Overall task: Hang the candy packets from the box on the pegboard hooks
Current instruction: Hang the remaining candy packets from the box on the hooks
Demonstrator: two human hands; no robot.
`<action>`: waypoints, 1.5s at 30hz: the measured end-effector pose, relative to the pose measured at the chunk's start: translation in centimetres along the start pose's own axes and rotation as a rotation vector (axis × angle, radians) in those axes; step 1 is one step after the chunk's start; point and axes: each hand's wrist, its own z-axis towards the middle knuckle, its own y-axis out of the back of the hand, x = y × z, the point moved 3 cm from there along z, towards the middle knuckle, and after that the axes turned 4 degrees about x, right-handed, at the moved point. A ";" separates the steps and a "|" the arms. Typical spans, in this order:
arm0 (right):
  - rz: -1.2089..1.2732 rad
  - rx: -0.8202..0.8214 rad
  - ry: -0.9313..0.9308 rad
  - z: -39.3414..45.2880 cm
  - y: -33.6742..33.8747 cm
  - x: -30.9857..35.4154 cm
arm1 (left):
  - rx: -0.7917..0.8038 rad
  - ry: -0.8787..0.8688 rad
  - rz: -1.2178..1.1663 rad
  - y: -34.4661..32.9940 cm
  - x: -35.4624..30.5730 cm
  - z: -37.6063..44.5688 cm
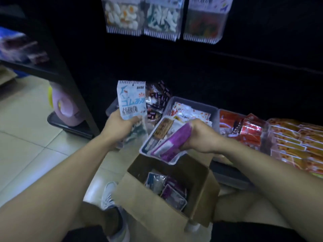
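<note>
On the left we see the left hand [118, 124] gripping a pale blue candy packet [132, 100] upright by its lower end, above the floor beside the shelf. Below and between the arms sits the open cardboard box [197, 194], with more packets [167, 187] lying inside. Above its far edge, our right hand [202, 135] clutches a stack of packets [164, 138], purple one on top. Three packets [161, 16] hang on the dark pegboard [262, 32] above.

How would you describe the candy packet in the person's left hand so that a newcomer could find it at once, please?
Start at the open brown cardboard box on the floor. Just above its left side, the left hand grips an upright pale blue packet. Unlike the purple packets in the right hand, it bears large blue lettering.
</note>
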 end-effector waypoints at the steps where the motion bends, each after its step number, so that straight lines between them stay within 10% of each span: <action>1: 0.173 -0.031 0.009 -0.9 1.7 0.7 | 0.072 0.061 -0.126 -0.5 -0.1 -0.3; 10: 0.999 -0.113 -0.125 -0.2 1.6 1.0 | 0.481 0.169 -0.560 -5.5 -4.2 -3.6; 31: 0.924 -0.496 -0.176 2.2 1.7 -1.6 | 0.320 0.147 -0.615 -4.5 1.1 -1.2; 36: 0.848 -0.760 0.123 0.7 3.1 0.5 | 0.329 0.154 -0.623 -4.2 1.1 -1.6; 40: 0.467 -0.566 0.400 -0.3 3.5 1.4 | 0.314 0.134 -0.574 -4.0 1.1 -1.7; 45: 0.096 -0.113 0.263 0.3 2.0 -0.2 | 0.272 0.120 -0.614 -4.0 1.2 -1.9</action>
